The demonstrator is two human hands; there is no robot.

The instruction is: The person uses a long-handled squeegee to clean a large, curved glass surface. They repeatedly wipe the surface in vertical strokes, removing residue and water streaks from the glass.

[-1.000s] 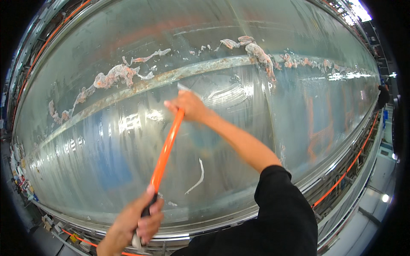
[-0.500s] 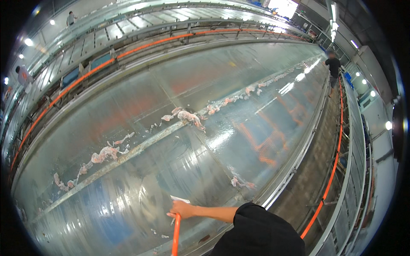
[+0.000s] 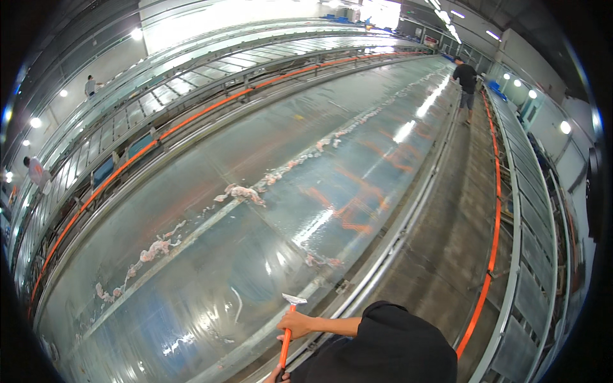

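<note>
A scraper with a flat pale head [image 3: 294,299] and a long orange handle [image 3: 287,342] is held upright over the near edge of a long, glossy translucent table [image 3: 211,271]. My right hand [image 3: 297,324] wraps round the handle just below the head. Lower down, at the bottom edge of the view, my left hand [image 3: 277,375] grips the handle's end, only partly visible. Pinkish-white soft scraps [image 3: 153,250] lie in a broken line along the table's middle strip. Another clump [image 3: 241,193] sits farther up, and a thin whitish strand [image 3: 238,305] lies left of the scraper.
A metal rail [image 3: 383,263] edges the table. To the right runs a concrete aisle [image 3: 440,255], then an orange pipe [image 3: 495,230] and a slatted metal rack [image 3: 525,236]. A person in black [image 3: 466,80] stands far up the aisle. Two more people are at the far left.
My right hand has moved right and down with the scraper, toward the table's near edge. My left hand has come into view on the handle. The view has shifted, showing more aisle.
</note>
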